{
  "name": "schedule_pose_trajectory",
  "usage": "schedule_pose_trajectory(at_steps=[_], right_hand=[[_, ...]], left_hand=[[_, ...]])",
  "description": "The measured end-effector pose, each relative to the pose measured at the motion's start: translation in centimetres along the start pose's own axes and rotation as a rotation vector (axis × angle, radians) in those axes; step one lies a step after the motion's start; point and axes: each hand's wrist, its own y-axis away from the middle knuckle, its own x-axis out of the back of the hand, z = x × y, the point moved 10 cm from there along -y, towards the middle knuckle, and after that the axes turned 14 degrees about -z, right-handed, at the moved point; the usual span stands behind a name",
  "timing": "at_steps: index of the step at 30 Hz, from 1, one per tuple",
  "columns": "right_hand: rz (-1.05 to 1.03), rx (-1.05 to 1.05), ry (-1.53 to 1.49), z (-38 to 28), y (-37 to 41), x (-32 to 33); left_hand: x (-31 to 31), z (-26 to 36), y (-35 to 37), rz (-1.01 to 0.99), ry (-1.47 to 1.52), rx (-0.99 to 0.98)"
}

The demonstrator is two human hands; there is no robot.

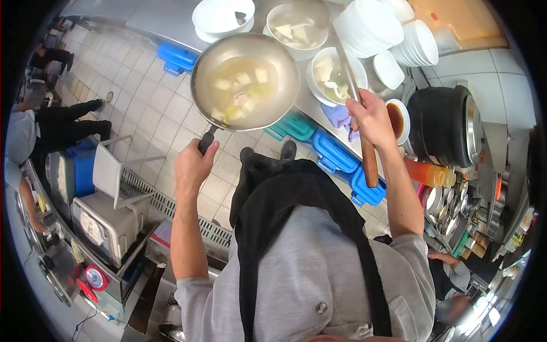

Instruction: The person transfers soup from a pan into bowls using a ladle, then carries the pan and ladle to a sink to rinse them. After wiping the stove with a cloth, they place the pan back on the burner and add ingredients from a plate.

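My left hand (192, 164) is closed round the black handle of a metal pan (288, 85). Pale chunks and some green pieces lie in clear, yellowish liquid inside the pan. In my right hand (376, 119) is a long ladle (369, 162) with a wooden grip; its metal shaft runs up past the bowls and its far end is blurred. Under the shaft stands a white bowl of soup (326, 71) with pale pieces. Another filled bowl (297, 31) is behind it, and a white bowl (223, 16) with a dark utensil stands above the pan.
Stacked white bowls (370, 25), a bowl of brown sauce (397, 121) and a black soup warmer (444, 125) stand right. Blue-lidded bins (335, 153) sit below the counter edge. A white chair (111, 174) is left. Other people work at far left and lower right.
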Motion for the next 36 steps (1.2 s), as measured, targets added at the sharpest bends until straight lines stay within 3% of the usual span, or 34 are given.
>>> schedule_pose_trajectory(at_steps=[1, 5, 7, 9, 11, 12, 17, 21, 23, 26, 36], right_hand=[[0.04, -0.008, 0.132, -0.3, 0.4, 0.3], [0.027, 0.008, 0.039, -1.7, 4.1, -1.1], [-0.06, -0.032, -0.003, -1.2, 6.0, -1.8], [-0.277, -0.13, -0.226, -0.4, 7.8, -4.6], [-0.343, -0.182, -0.251, 1.0, 9.0, -7.0], [-0.386, -0.24, -0.27, 1.7, 10.0, -7.9], [-0.655, -0.278, -0.086, 2.4, 10.7, -11.1], [-0.585, -0.29, 0.046, 3.4, 9.3, -11.2], [-0.428, -0.207, 0.101, 2.5, 8.7, -10.6], [-0.352, -0.225, -0.051, 2.8, 9.0, -9.9], [-0.233, -0.178, -0.009, 0.8, 9.5, -7.3]], left_hand=[[0.1, 0.2, 0.1, 0.0, 0.002, -0.005], [0.6, 0.7, 0.2, 0.01, 0.017, -0.007], [0.5, 0.5, 0.0, 0.014, 0.022, -0.01], [0.2, -0.2, 0.0, 0.015, 0.027, -0.02], [0.5, 0.1, -0.1, 0.101, -0.035, -0.059], [0.6, 0.5, -0.1, 0.053, -0.029, -0.042], [0.1, 0.6, -0.4, -0.011, -0.015, -0.041], [0.4, 1.0, -0.1, -0.004, -0.01, -0.045], [0.7, 1.2, 0.0, 0.03, -0.029, -0.038], [0.9, 0.9, 0.1, 0.052, -0.027, 0.02], [-0.4, -1.5, 2.0, 0.005, 0.018, 0.068]])
